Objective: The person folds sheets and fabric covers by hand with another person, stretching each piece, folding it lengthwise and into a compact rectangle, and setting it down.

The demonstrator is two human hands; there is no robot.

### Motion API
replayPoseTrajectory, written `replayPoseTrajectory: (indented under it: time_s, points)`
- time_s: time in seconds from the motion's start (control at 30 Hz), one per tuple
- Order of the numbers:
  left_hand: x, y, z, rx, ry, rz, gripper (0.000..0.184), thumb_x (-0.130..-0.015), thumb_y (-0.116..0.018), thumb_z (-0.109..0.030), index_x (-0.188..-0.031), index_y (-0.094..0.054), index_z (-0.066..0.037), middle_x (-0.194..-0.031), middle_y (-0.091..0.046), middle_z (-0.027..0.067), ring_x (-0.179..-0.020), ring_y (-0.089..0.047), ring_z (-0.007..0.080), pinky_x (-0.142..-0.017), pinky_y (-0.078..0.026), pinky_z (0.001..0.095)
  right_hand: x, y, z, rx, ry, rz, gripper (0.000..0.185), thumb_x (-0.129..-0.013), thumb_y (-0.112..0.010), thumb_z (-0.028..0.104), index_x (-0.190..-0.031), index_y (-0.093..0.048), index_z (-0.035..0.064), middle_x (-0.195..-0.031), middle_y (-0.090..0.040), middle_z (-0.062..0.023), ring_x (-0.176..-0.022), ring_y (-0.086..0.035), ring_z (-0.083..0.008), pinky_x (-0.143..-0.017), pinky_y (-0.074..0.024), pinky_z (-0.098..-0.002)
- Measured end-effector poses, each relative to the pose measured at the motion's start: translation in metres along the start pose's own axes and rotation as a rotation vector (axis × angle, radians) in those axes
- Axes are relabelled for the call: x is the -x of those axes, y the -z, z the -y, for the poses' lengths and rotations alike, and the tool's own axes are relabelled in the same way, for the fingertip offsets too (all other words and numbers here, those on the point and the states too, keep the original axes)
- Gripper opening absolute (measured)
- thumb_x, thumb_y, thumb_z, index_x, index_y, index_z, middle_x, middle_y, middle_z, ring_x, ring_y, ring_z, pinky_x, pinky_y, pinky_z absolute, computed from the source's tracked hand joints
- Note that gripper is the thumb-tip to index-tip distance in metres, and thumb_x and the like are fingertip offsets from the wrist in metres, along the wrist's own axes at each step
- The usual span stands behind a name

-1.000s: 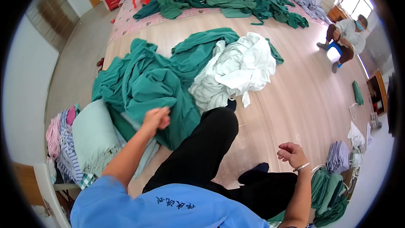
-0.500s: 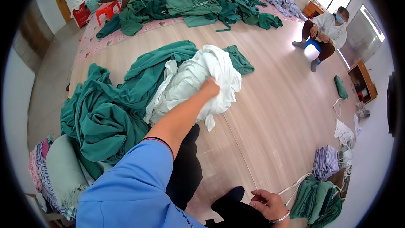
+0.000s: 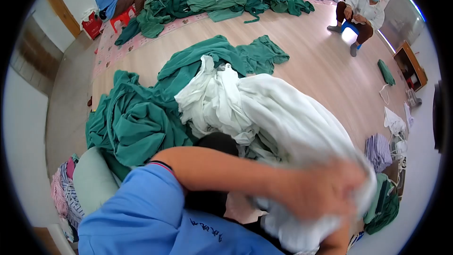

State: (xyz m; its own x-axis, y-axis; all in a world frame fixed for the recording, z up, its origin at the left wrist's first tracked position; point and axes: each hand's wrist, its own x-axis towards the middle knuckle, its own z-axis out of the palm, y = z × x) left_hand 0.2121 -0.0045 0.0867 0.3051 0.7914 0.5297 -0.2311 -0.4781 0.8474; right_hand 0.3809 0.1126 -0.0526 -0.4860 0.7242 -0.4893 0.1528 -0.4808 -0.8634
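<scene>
A large white cloth [image 3: 288, 113] stretches from the heap in front of me toward my lower right. My left hand [image 3: 325, 189], blurred by motion, is closed on its near end. Part of my right arm shows below the cloth; the right hand [image 3: 337, 231] is largely covered by the cloth and my left hand, so its fingers cannot be made out. The far end of the white cloth lies bunched against crumpled green cloth [image 3: 137, 123] on the floor. More green cloth [image 3: 264, 54] lies just beyond it.
Behind is a big pile of green garments [image 3: 207, 0] on a pink patterned sheet. A masked person [image 3: 365, 9] sits at the right; another person [image 3: 115, 0] sits at the left on a red stool [image 3: 123, 19]. Folded striped cloth [image 3: 378, 152] lies at my right, a pale green roll [image 3: 94, 174] at my left.
My left hand has pulled part of the white cloth from the heap toward my lower right, stretching it out. My right hand, earlier apart with fingers visible, is now mostly hidden at the cloth.
</scene>
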Motion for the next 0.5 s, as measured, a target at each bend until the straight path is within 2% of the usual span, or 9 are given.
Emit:
replayPoseTrajectory:
  time_s: [0.03,0.07,0.1,0.13,0.2,0.27,0.33,0.4,0.5]
  points:
    - [-0.001,-0.036,-0.004,0.191,-0.172,0.121,0.029,-0.080,-0.056,-0.014,-0.061,-0.038,-0.002,-0.052,-0.038,0.0081,-0.049,-0.039,0.0130,-0.047,-0.031,0.0341,0.008,-0.004,-0.003,0.012,-0.001,0.003,0.042,-0.088,-0.047,0.031,-0.117,-0.045,0.0006,-0.094,-0.059,-0.0127,-0.076,-0.060,-0.0197,-0.061,-0.0484,-0.0300]
    - [0.001,-0.070,-0.003,0.222,-0.268,0.198,0.018,-0.069,-0.059,-0.012,-0.061,-0.045,-0.003,-0.052,-0.043,0.0086,-0.046,-0.041,0.0188,-0.045,-0.033,0.0314,0.007,-0.012,-0.005,0.031,0.001,0.002,0.042,-0.088,-0.048,0.031,-0.117,-0.045,0.0006,-0.094,-0.059,-0.0127,-0.076,-0.059,-0.0197,-0.061,-0.0484,-0.0301]
    - [0.008,-0.098,-0.006,0.369,-0.106,0.482,0.024,-0.078,-0.059,-0.016,-0.070,-0.047,0.002,-0.060,-0.047,0.0067,-0.058,-0.046,0.0173,-0.054,-0.036,0.0341,0.011,-0.017,-0.007,0.052,0.005,0.006,0.042,-0.088,-0.048,0.031,-0.117,-0.045,0.0005,-0.094,-0.059,-0.0127,-0.076,-0.059,-0.0198,-0.061,-0.0483,-0.0301]
    - [0.010,-0.103,-0.002,0.370,-0.116,0.480,0.024,-0.078,-0.059,-0.016,-0.070,-0.047,0.002,-0.060,-0.047,0.0067,-0.058,-0.046,0.0173,-0.054,-0.036,0.0341,0.013,-0.021,-0.009,0.071,0.013,0.007,0.042,-0.087,-0.049,0.031,-0.117,-0.045,0.0005,-0.094,-0.059,-0.0127,-0.076,-0.059,-0.0199,-0.061,-0.0482,-0.0302]
    - [0.018,-0.107,0.015,0.155,0.141,0.419,0.035,-0.078,-0.065,-0.031,-0.071,-0.052,0.001,-0.064,-0.053,0.0118,-0.058,-0.048,0.0200,-0.056,-0.036,0.0333,0.019,-0.027,-0.016,0.108,0.024,0.014,0.042,-0.087,-0.049,0.030,-0.116,-0.045,0.0004,-0.094,-0.059,-0.0128,-0.077,-0.059,-0.0200,-0.062,-0.0480,-0.0304]
    - [0.023,-0.092,-0.005,0.418,0.436,0.477,0.018,-0.073,-0.062,-0.015,-0.069,-0.055,0.000,-0.058,-0.054,0.0055,-0.050,-0.049,0.0123,-0.043,-0.036,0.0255,0.025,-0.032,-0.022,0.145,0.044,0.024,0.042,-0.086,-0.050,0.030,-0.116,-0.046,0.0003,-0.094,-0.059,-0.0128,-0.077,-0.059,-0.0202,-0.062,-0.0479,-0.0305]
    - [0.030,-0.047,-0.024,0.331,0.361,0.592,0.018,-0.079,-0.060,-0.016,-0.082,-0.058,0.002,-0.057,-0.052,0.0036,-0.051,-0.045,0.0093,-0.049,-0.036,0.0278,0.032,-0.032,-0.031,0.183,0.063,0.032,0.043,-0.085,-0.051,0.029,-0.116,-0.046,0.0002,-0.094,-0.059,-0.0128,-0.077,-0.059,-0.0203,-0.063,-0.0477,-0.0307]
    - [0.047,0.009,-0.029,0.040,0.355,0.327,0.025,-0.077,-0.064,-0.014,-0.100,-0.060,-0.002,-0.064,-0.059,0.0011,-0.058,-0.052,0.0046,-0.054,-0.041,0.0214,0.039,-0.031,-0.037,0.213,0.083,0.029,0.043,-0.085,-0.051,0.029,-0.116,-0.046,0.0001,-0.094,-0.059,-0.0129,-0.078,-0.059,-0.0205,-0.064,-0.0476,-0.0308]
    - [0.079,0.116,-0.011,-0.676,0.460,-0.086,0.051,-0.069,-0.067,-0.011,-0.117,-0.051,-0.008,-0.089,-0.062,0.0044,-0.079,-0.057,0.0111,-0.072,-0.045,0.0246,0.057,-0.023,-0.041,0.268,0.104,0.007,0.043,-0.084,-0.053,0.028,-0.115,-0.046,-0.0001,-0.094,-0.059,-0.0129,-0.078,-0.058,-0.0207,-0.064,-0.0473,-0.0310]
